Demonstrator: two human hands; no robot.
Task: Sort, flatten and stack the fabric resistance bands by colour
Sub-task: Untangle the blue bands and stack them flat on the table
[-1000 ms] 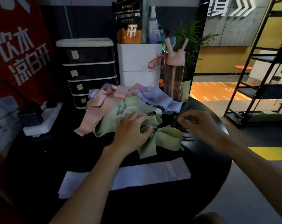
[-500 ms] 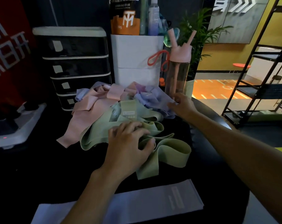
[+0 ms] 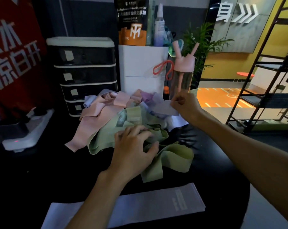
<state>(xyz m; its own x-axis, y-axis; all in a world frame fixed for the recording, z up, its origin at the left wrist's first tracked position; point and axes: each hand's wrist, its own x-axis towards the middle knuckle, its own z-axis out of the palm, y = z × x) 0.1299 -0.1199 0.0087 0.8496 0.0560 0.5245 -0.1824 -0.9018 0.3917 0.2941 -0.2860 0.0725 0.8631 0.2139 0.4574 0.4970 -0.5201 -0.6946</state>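
Fingers [image 3: 177, 101] of the right hand [image 3: 186, 105] are curled tight, pinching with the thumb the upper edge of a pale lavender fabric band [image 3: 164, 108] and holding it lifted over the far right side of the heap. The left hand [image 3: 133, 146] lies palm down on the tangled light green fabric bands [image 3: 174, 158]. Its fingers are spread and only gently bent, pressing the cloth against the round black table [image 3: 41, 171] rather than clutching it, and the thumb rests on a green fold. These green loops make up the near part of the heap, with one end standing curled open just right of the left hand. Soft pink fabric bands [image 3: 97, 119] trail off the heap's left side, and more lavender and purple cloth is bunched at the back. Nearer the person, well apart from the heap, a flattened lavender fabric band [image 3: 156, 205] lies lengthways along the table's front edge, and the left forearm crosses over it. Behind the heap stand a black drawer unit with white trim [image 3: 83, 71], a white rectangular bin [image 3: 140, 71] and a clear water bottle with a pink lid [image 3: 183, 76], which is just behind the right hand. A white power strip [image 3: 27, 134] sits at the table's left.
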